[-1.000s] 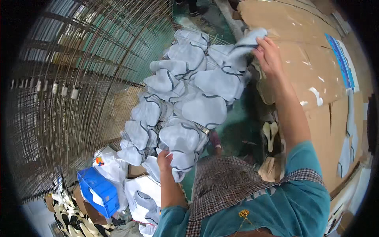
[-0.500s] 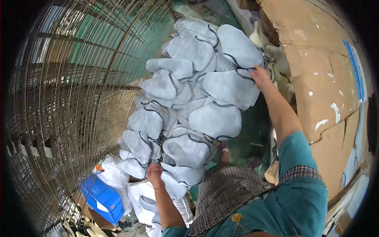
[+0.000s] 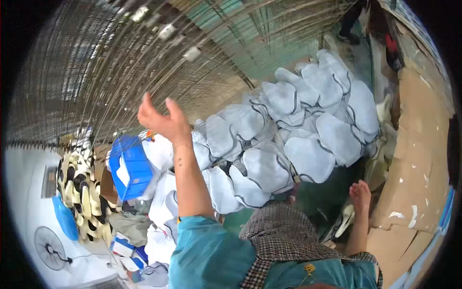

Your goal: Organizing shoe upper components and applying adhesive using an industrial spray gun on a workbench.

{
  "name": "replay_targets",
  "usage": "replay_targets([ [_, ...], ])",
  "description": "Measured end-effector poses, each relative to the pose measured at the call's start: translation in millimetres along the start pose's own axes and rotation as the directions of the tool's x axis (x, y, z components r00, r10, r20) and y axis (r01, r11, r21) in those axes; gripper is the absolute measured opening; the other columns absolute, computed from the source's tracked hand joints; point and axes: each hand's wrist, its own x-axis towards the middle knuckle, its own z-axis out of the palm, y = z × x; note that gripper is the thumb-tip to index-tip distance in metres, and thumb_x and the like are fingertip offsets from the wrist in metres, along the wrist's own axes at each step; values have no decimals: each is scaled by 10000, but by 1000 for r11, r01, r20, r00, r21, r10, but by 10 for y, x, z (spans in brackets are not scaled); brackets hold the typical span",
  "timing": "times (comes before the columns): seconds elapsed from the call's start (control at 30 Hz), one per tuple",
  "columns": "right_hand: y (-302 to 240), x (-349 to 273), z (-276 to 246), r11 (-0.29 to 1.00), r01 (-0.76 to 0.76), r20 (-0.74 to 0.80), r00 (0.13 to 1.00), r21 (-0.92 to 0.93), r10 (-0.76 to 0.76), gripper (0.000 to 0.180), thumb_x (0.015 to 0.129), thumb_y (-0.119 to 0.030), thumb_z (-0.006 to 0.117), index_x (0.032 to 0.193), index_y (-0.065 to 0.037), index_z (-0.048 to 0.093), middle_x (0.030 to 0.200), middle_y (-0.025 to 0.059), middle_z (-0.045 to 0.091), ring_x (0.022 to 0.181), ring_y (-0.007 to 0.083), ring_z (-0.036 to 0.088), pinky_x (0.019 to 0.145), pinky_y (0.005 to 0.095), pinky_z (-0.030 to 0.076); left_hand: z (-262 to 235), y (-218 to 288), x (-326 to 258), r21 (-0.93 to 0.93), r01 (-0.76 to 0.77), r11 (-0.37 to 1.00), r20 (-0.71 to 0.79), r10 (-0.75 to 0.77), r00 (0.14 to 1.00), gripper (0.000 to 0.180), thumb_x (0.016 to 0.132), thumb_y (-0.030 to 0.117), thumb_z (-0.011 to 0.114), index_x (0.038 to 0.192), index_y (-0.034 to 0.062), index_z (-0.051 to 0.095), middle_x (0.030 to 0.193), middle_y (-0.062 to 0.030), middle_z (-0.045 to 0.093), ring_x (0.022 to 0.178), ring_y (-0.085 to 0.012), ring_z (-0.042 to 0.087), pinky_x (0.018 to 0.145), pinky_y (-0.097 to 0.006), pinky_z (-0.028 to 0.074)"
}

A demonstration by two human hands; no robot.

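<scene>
My left hand [image 3: 166, 120] is raised in front of the rack of thin metal rods [image 3: 110, 82], its thumb and fingers apart with nothing between them. Low on the right, my right hand [image 3: 360, 193] is held up, fingers loosely bent, and I see nothing in it. It is apart from the pile and close to the cardboard. Between the hands spreads a long pile of rounded light grey fabric pieces [image 3: 308, 156] with dark curved edging. They overlap in rows, and thin strips run among them; what supports them is hidden.
A blue plastic bin [image 3: 131, 168] stands left of the pile beside white bags [image 3: 159, 153]. Farther left are stacked cream and black shoe-shaped forms [image 3: 86, 192] and a fan [image 3: 50, 248]. Large cardboard sheets [image 3: 418, 159] line the right side. Someone's dark shoe [image 3: 349, 38] shows at the far end.
Both hands have left the grey pieces. My left hand has risen toward the rods, and my right has drawn back toward me. The view has turned left.
</scene>
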Motion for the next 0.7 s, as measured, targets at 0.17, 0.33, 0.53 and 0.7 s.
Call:
replay_targets([
  [0.17, -248, -449, -149, 995, 98, 98, 990, 1, -97, 191, 823, -127, 533, 994, -51, 495, 809, 68, 557, 657, 133, 542, 574, 237, 453, -213, 5, 69, 185, -29, 982, 65, 17, 998, 393, 643, 148, 591, 1031, 119, 536, 931, -109, 447, 914, -286, 394, 780, -420, 311],
  [0.33, -593, -983, -530, 964, 264, 25, 964, -15, -264, 202, 823, -102, 530, 1013, -46, 492, 810, 63, 550, 658, 109, 532, 563, 199, 438, -486, 158, -96, 222, -5, 975, 138, -27, 990, 332, 648, 169, 575, 977, 137, 549, 912, -88, 481, 902, -287, 411, 765, -426, 321],
  [0.53, -479, -1722, -1414, 916, 377, -37, 922, -136, -386, 213, 845, -112, 491, 1042, -33, 507, 842, 63, 555, 701, 120, 553, 590, 212, 458, -1098, 515, -922, 265, 23, 964, 269, -97, 958, 364, 637, 154, 564, 996, 115, 519, 940, -109, 492, 905, -305, 422, 752, -436, 324],
  [0.7, -243, -2385, -2396, 916, 381, -182, 899, -127, -399, 225, 833, -119, 504, 1035, -19, 503, 833, 63, 554, 699, 127, 550, 619, 234, 464, -1745, 801, -2390, 218, -20, 976, 535, -102, 838, 460, 623, 138, 570, 1062, 53, 463, 960, -131, 488, 926, -337, 433, 773, -459, 328],
])
